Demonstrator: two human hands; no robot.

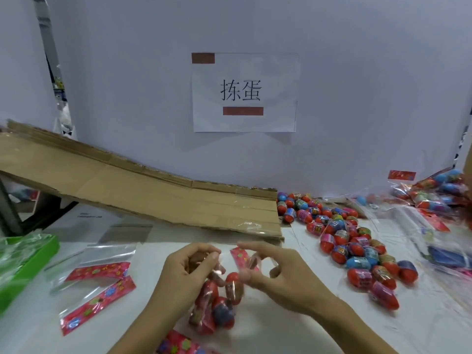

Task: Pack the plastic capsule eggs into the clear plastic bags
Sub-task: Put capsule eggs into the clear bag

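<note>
Pinching a crinkly clear bag (217, 297) of glossy oval eggs (231, 282), both hands

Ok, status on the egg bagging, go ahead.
Left hand and right hand both pinching the bag mouth, grip firm. Several eggs inside. Loose egg pile to the right, empty bags left. Nothing in the way.

White table (293, 335) carries loose capsule eggs (357, 254), empty bags (97, 290), cardboard (143, 192), green tray (28, 267).
</note>
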